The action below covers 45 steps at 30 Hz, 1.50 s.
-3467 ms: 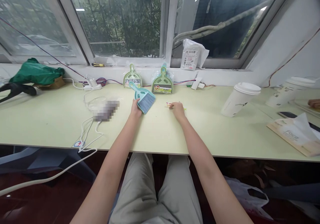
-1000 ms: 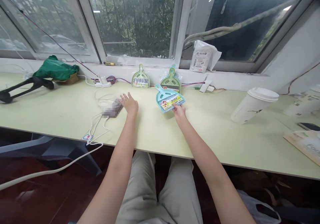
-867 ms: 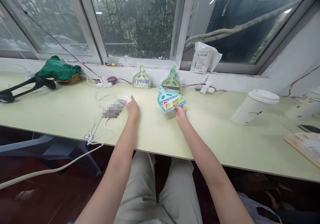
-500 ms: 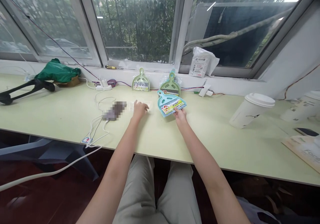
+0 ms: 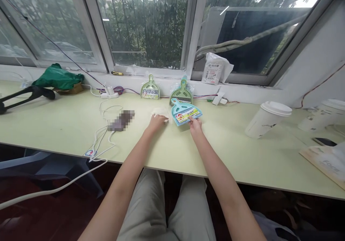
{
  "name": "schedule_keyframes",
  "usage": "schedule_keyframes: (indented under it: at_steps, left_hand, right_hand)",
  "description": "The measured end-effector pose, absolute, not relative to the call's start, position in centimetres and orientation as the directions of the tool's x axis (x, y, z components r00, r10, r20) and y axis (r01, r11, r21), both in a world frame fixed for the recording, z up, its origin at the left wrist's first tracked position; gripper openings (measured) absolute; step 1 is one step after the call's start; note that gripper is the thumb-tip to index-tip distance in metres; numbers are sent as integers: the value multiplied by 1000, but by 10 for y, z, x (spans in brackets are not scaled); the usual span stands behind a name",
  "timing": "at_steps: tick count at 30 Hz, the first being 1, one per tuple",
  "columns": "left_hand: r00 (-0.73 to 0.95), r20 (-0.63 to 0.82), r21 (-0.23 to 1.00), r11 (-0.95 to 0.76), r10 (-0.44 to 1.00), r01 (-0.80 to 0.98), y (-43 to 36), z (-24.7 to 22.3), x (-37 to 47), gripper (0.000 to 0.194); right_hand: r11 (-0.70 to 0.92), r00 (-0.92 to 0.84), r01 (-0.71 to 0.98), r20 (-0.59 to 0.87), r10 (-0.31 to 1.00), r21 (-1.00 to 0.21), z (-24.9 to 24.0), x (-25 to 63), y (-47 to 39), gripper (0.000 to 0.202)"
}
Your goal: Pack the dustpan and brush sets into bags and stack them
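Observation:
My right hand [image 5: 196, 124] is closed on the lower edge of a light-blue mini dustpan [image 5: 185, 112] with a brush and a colourful printed card in it. The dustpan is tilted, its handle pointing away from me. Left of it, my left hand [image 5: 158, 123] is low over the table with fingers curled on a clear plastic bag [image 5: 159, 111], which is thin and hard to make out. Behind the blue dustpan, a stack of green and blue dustpans [image 5: 183, 91] leans against the wall. One more green dustpan [image 5: 150, 90] stands to its left, in clear wrap.
White cables and a blurred dark object [image 5: 121, 121] lie left on the table [image 5: 215, 147]. A white lidded cup [image 5: 266, 119], a phone [image 5: 324, 141] and a paper packet [image 5: 326, 162] are at right. A green bag [image 5: 58, 76] and power strip [image 5: 109, 94] sit at the back.
My left hand has moved right, towards the blue dustpan, and the clear plastic bag has shifted with it. My right hand still holds the blue dustpan in nearly the same place.

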<state>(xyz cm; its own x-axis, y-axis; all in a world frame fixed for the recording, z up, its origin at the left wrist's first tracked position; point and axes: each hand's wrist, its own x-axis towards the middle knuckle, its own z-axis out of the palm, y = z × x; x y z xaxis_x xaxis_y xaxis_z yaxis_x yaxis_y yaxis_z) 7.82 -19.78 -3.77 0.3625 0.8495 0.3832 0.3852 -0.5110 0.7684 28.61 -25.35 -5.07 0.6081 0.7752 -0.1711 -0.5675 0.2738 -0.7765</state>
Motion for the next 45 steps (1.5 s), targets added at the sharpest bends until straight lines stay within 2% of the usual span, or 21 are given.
schedule_keyframes:
  at_steps: [2,4,7,8,12,14,18,24,27,29,36,41,45]
  left_hand:
    - [317,412,778,-510,855,365,-192,-40,70,28]
    - [193,470,767,-507,861,395,-187,-39,61,30]
    - [90,501,728,-475,861,495,-186,-39,60,19]
    - [95,495,712,-466,864,525,-188,-40,63,15]
    - [228,428,659,-474,875,583,-194,-52,84,22]
    - [281,379,658,-470,882,588,-195,-56,89,15]
    - [247,343,656,-419,906,628,-194,-56,83,14]
    - [195,310,455,-325,931,829,-190,-54,69,42]
    - [236,286,337,-328,929,883,-189,-53,68,42]
    - [246,293,304,-334,924,892,-189,-52,69,40]
    - [201,437,458,-409,877,789,-198,-39,78,50]
    - [274,497,464,-519,823,718,-206,-31,85,56]
    - [165,523,534,-472,836,701,-205,-30,84,57]
  right_hand:
    - [263,608,-553,-167,776,-791,-51,287,-253,27]
    - [259,602,-544,-157,783,-798,-52,288,-253,26]
    - [251,585,-561,-164,794,-789,-52,288,-254,25]
    - [243,576,-569,-171,799,-785,-52,287,-254,25]
    - [210,532,-580,-171,829,-787,-46,286,-254,25]
    - [174,497,-561,-161,853,-809,-43,290,-254,24]
    - [45,364,-474,-148,920,-879,-40,310,-257,21]
    - [-107,333,-415,-260,906,-904,-44,326,-261,20]
    - [-77,376,-421,-251,892,-904,-42,313,-259,24]
    - [-57,386,-422,-236,892,-905,-40,302,-259,24]
    - [9,343,-406,-143,928,-914,-40,274,-260,25]
    - [112,413,-440,-90,906,-891,-42,270,-258,22]
    - [209,477,-474,-50,877,-855,-41,274,-258,18]
